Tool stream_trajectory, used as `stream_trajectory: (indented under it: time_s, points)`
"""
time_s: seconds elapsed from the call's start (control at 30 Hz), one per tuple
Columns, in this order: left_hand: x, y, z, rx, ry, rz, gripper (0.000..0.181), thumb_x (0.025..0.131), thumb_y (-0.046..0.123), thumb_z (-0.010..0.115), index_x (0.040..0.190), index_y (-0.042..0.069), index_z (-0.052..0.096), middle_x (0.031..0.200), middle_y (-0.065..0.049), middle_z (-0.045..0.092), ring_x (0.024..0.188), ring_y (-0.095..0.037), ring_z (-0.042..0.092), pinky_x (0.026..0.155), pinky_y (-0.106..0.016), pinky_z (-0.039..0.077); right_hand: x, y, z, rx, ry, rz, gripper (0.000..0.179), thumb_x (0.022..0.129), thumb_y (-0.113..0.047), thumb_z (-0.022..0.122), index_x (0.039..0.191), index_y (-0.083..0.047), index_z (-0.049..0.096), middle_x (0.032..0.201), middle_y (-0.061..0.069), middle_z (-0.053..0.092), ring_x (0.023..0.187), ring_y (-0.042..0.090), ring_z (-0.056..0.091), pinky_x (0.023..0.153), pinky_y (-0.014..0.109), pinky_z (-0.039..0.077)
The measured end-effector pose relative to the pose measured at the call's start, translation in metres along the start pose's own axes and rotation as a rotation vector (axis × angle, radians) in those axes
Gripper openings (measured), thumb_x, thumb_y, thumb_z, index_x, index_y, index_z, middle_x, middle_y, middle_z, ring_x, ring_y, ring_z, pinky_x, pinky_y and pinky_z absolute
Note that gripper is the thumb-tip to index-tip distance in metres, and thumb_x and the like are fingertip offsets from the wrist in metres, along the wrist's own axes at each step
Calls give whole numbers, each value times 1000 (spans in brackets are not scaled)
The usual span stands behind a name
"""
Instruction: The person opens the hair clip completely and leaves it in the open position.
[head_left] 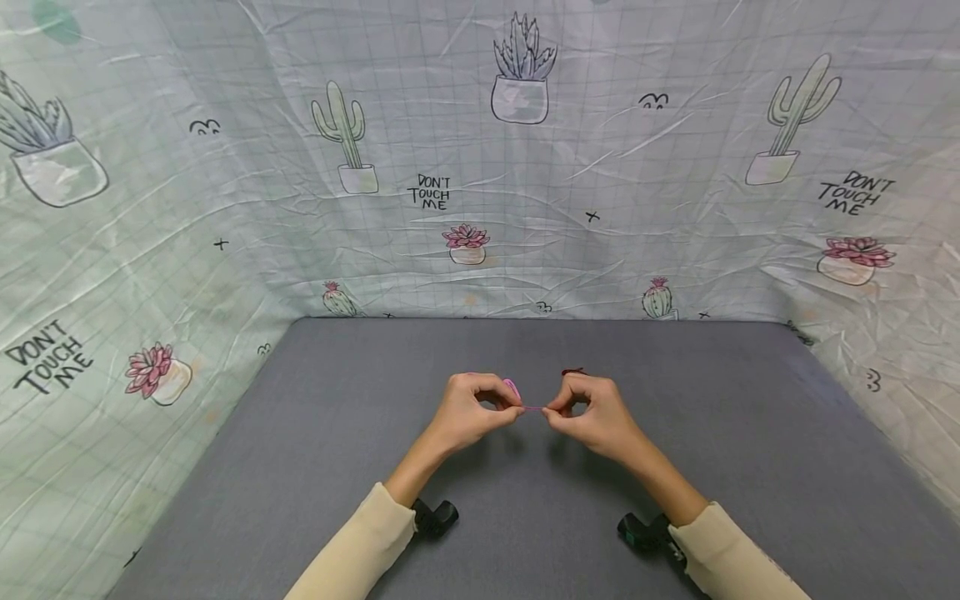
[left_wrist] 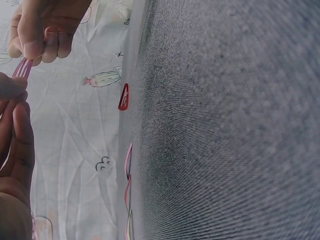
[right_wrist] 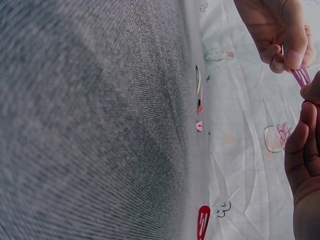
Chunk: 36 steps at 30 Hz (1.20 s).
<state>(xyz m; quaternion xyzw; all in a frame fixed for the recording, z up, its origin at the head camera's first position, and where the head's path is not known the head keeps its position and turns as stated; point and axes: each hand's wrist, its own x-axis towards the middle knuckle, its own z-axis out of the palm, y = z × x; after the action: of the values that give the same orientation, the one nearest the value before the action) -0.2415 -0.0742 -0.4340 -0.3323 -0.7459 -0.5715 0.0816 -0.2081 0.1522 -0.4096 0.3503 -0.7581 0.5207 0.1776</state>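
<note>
Over the table, both hands hold a slim purple-pink snap hair clip (head_left: 532, 408) between them. My left hand (head_left: 474, 410) pinches one end with thumb and fingertips. The other end is pinched by my right hand (head_left: 596, 417). In the left wrist view, the slotted body of the clip (left_wrist: 22, 68) shows between the fingertips; the right wrist view shows the same clip (right_wrist: 301, 76). Beyond the right hand lies a red snap hair clip (head_left: 573, 371) on the table. Something pink (head_left: 512, 387) lies behind the left fingers, mostly hidden.
On the grey table (head_left: 360, 375), thin coloured loops (left_wrist: 128, 192) and a small pink piece (right_wrist: 199, 126) lie toward the far side. A cactus-printed curtain (head_left: 480, 150) hangs around the table's back and sides. Black wrist devices (head_left: 437, 518) sit below both hands.
</note>
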Motion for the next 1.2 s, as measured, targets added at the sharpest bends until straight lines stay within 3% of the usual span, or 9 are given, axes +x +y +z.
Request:
stream_trajectory:
  time_s: [0.47, 0.73, 1.2]
  points:
    - [0, 2, 0, 3, -3, -3, 14, 79, -4, 82, 79, 9, 79, 78, -7, 76, 67, -7, 66, 65, -28, 59, -2, 2, 1, 8, 16, 28, 29, 73, 22, 75, 72, -5, 64, 69, 8, 62, 63, 5, 59, 59, 25, 54]
    - [0, 2, 0, 4, 14, 28, 15, 78, -5, 82, 79, 9, 79, 77, -8, 76, 66, -7, 66, 64, -29, 60, -1, 1, 2, 8, 33, 21, 31, 73, 21, 76, 70, -7, 63, 69, 6, 62, 63, 5, 58, 59, 27, 54]
    - [0, 5, 1, -4, 14, 6, 16, 78, -5, 82, 78, 10, 78, 77, -8, 75, 67, -8, 66, 65, -28, 59, -2, 1, 4, 6, 58, 11, 31, 73, 21, 75, 69, -7, 63, 69, 6, 62, 63, 7, 59, 59, 28, 54]
